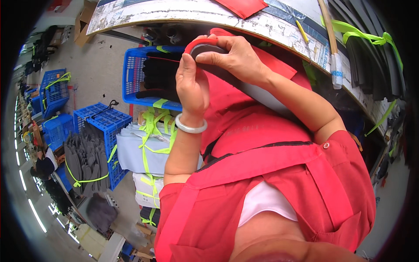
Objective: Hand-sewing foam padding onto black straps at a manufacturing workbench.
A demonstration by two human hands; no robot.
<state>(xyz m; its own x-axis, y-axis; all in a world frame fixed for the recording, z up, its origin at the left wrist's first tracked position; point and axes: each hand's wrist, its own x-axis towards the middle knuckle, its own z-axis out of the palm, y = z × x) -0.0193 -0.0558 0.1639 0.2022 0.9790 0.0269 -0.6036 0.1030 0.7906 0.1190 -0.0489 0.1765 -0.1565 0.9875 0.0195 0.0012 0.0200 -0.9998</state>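
Right hand (241,60) pinches a curled strip (197,42); left hand (192,85) braces it, grip unclear; likely bending, next needing even pressure.

A crate (139,101) stands left of the strip (229,77), between the worktable (183,12) and a bundle (130,150).

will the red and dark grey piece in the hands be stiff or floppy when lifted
The red and dark grey piece is probably flexible, since it curves smoothly beside the right hand's thumb. Its edge looks thin, so it's likely light for its size.
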